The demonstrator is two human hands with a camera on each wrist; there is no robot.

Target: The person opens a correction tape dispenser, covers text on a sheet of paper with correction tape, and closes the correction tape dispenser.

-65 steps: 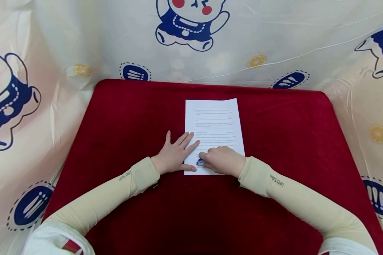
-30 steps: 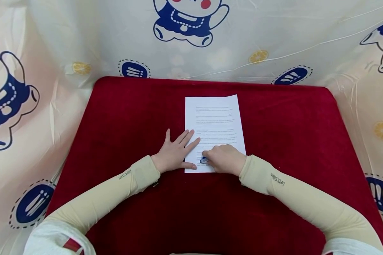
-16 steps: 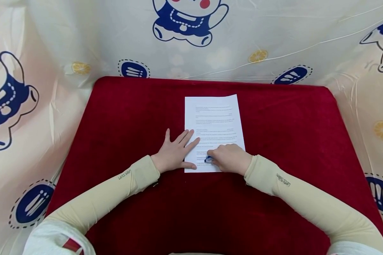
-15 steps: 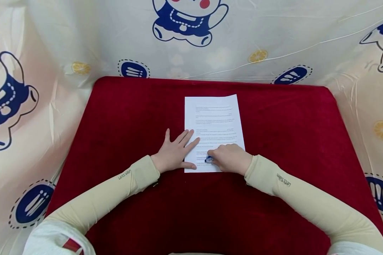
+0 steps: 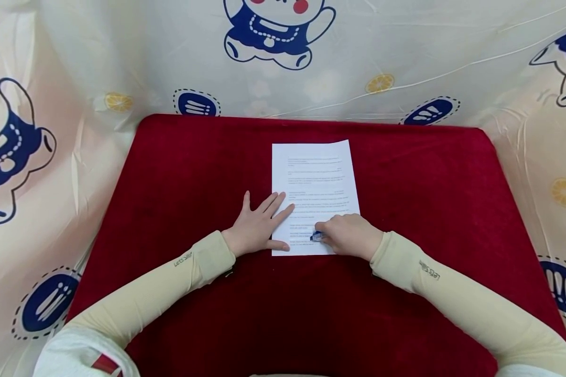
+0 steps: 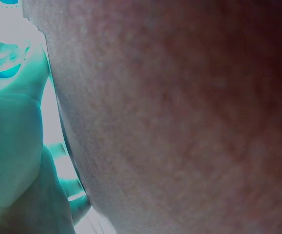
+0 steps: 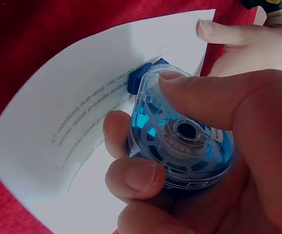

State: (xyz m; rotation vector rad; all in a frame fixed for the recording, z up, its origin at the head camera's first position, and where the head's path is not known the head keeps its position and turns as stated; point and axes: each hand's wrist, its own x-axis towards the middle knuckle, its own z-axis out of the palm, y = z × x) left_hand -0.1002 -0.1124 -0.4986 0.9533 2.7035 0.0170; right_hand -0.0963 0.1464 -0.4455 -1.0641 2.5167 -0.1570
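A sheet of printed paper (image 5: 311, 162) lies on the red cloth. My left hand (image 5: 254, 229) rests on its left edge with fingers spread, the thumb near the lower corner. Low on the page, my right hand (image 5: 351, 235) grips a correction tape dispenser (image 5: 317, 236). The right wrist view gives it more clearly: a clear, rounded correction tape body (image 7: 184, 146) with a dark hub, held between thumb and curled fingers. Its blue tip end (image 7: 140, 80) is at the printed lines. A large blurred surface fills most of the left wrist view.
A red velvet cloth (image 5: 188, 167) covers the table. Pale curtains (image 5: 335, 52) with cartoon prints surround its back and sides. In the right wrist view, a dark object (image 7: 262, 5) sits at the left wrist.
The right hand has slid rightward along the lower part of the paper with the correction tape, uncovering more printed lines. The left hand has stayed in place on the sheet.
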